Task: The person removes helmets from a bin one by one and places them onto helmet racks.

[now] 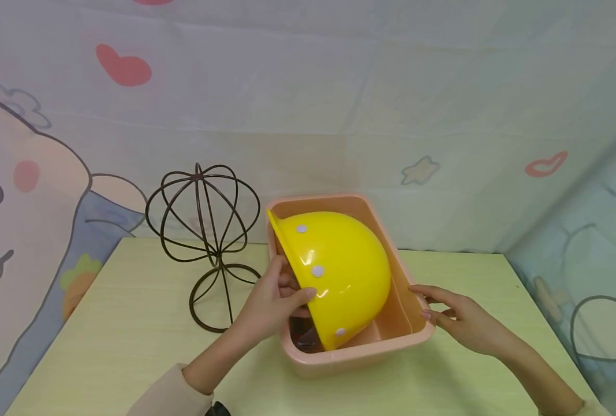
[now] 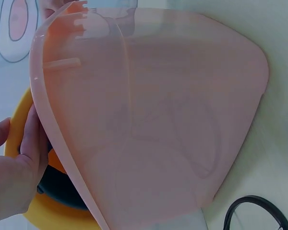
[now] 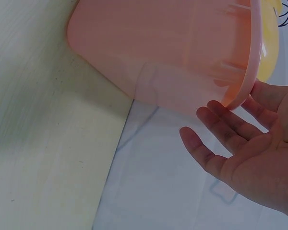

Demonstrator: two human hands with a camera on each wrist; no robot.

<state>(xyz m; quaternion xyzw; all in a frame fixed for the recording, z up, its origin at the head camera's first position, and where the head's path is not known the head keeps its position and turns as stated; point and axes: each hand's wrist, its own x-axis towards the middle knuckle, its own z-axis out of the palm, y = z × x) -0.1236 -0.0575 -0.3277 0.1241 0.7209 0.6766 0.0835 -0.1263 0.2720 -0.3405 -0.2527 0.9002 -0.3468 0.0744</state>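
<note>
A yellow helmet (image 1: 346, 263) with pale round dots along its brim lies tilted on its side in a pink plastic basin (image 1: 359, 351). My left hand (image 1: 266, 306) grips the helmet's brim, thumb on the outer shell and fingers tucked inside the opening. In the left wrist view, dark and orange parts show inside the helmet (image 2: 33, 215), next to the basin's wall (image 2: 158, 120). At the basin's right side, my right hand (image 1: 458, 318) pinches the rim between thumb and fingertips. Its other fingers (image 3: 201, 148) spread loosely beside the wall in the right wrist view.
A dark wire stand (image 1: 219, 253) with a globe-shaped top and round base stands left of the basin. The pale wooden table (image 1: 131, 300) backs onto a printed cloth (image 1: 308, 86) with hearts and a cartoon animal. More cloth hangs at the right.
</note>
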